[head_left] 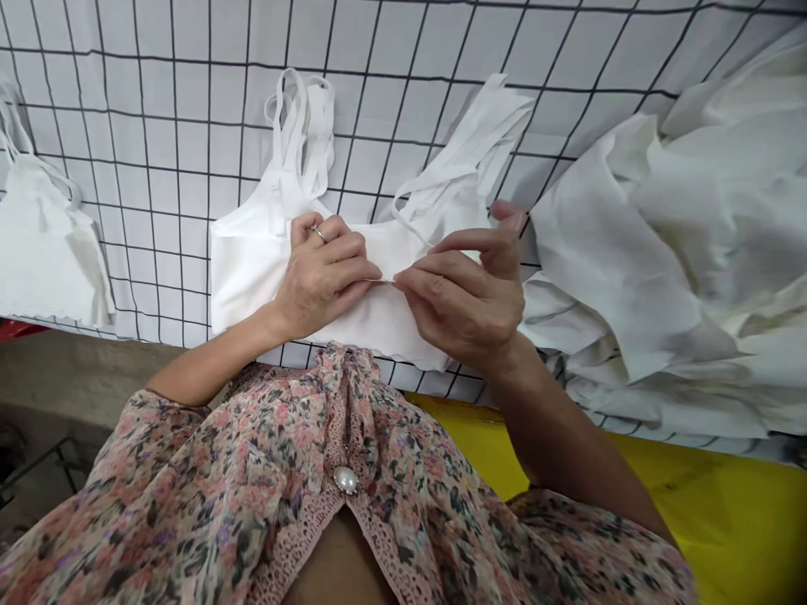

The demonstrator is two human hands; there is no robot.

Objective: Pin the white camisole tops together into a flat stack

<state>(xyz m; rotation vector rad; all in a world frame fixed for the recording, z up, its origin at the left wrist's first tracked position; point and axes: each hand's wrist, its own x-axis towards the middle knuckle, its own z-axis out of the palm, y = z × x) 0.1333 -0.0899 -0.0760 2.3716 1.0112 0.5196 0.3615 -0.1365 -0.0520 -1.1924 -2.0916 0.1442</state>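
Note:
A white bra top (pixel 252 269) with thin straps lies on the checked cloth before me, its lower edge toward my body. My left hand (pixel 328 273) is closed over its middle, thumb and forefinger pinching a bit of the fabric. Close beside it, my right hand (pixel 466 294) pinches the same fabric between thumb and fingertips, with the little finger raised. A narrow fold of cloth shows between the two pinches. White straps (pixel 303 134) fan out above the top's left side, and more white strips (pixel 479 147) spread above its right side.
White fabric pieces (pixel 693 218) are heaped at the right. Another strapped white garment pile (pixel 50 244) lies at the far left. The black-and-white checked cloth (pixel 182 109) covers the table. Below its front edge on the right is a yellow surface (pixel 725 521).

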